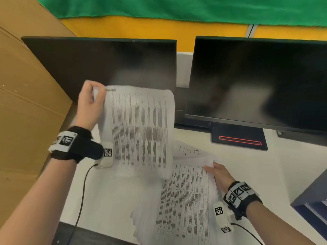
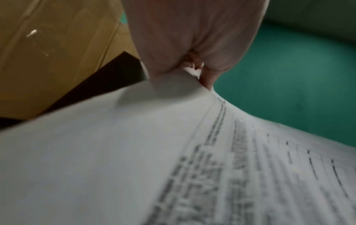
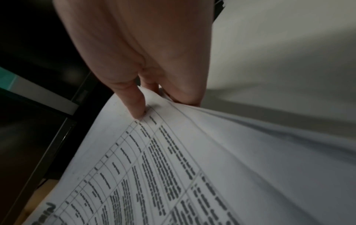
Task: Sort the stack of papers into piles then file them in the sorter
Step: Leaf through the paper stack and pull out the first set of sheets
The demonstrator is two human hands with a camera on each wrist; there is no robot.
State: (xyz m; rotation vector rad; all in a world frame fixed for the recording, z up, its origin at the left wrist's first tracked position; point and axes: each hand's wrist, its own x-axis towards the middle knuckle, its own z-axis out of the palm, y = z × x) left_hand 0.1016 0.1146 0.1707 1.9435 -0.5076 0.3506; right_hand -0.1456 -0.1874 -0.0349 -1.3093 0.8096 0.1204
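Note:
My left hand pinches the top corner of a printed sheet and holds it up in front of the left monitor; the sheet hangs curved, its lower edge over the desk. In the left wrist view the fingers pinch that sheet at its corner. My right hand holds the far right corner of the stack of papers, which lies fanned on the white desk. In the right wrist view a fingertip presses on the top sheet while other fingers curl under the stack's edge.
Two dark monitors stand at the back, with a monitor base with a red line between them and me. A large cardboard box fills the left. A dark blue sorter shows at the right edge. Another sheet lies behind the stack.

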